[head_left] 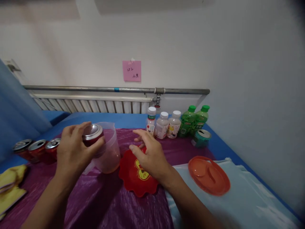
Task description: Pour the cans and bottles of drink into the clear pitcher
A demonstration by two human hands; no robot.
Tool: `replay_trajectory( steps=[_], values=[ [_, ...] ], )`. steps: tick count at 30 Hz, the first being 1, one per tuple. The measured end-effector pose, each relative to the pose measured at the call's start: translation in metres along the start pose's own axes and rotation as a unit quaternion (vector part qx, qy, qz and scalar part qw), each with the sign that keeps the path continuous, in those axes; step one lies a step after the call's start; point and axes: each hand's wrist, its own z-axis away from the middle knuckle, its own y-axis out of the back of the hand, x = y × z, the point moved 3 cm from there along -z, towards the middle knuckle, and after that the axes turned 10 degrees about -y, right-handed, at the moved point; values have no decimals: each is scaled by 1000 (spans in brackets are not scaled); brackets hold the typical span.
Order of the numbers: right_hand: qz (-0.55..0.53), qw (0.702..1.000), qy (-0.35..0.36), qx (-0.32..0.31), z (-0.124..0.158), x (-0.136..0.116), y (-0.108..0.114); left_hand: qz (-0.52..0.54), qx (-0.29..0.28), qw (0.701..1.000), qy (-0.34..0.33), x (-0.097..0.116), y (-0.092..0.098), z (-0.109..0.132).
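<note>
My left hand (75, 148) grips a dark red drink can (93, 132), its silver end facing up. The can is held in front of a clear plastic jug (111, 156), overlapping its left side; whether the two touch I cannot tell. Above a red scalloped dish (133, 178) with a yellow pattern hovers my right hand (150, 152), fingers apart and nothing in them. Part of the dish is hidden behind that hand. Left of my left hand stand several red drink cans (38, 149) in a row.
White-capped bottles (162, 125), green bottles (190, 122) and a green can (201, 138) line the back. An orange divided plate (209, 175) lies right on light blue cloth (238, 203). A yellow cloth (10, 184) lies left. Behind are a radiator (95, 105) and pipe (95, 89).
</note>
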Motion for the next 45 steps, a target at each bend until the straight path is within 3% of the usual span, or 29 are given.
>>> replay_trajectory(
  steps=[25, 45],
  values=[
    [75, 995, 60, -8, 1, 9, -6, -4, 12, 1000, -11, 2, 1, 0],
    [144, 987, 57, -31, 2, 13, -12, 3, 15, 1000, -1, 4, 2, 0]
  ],
)
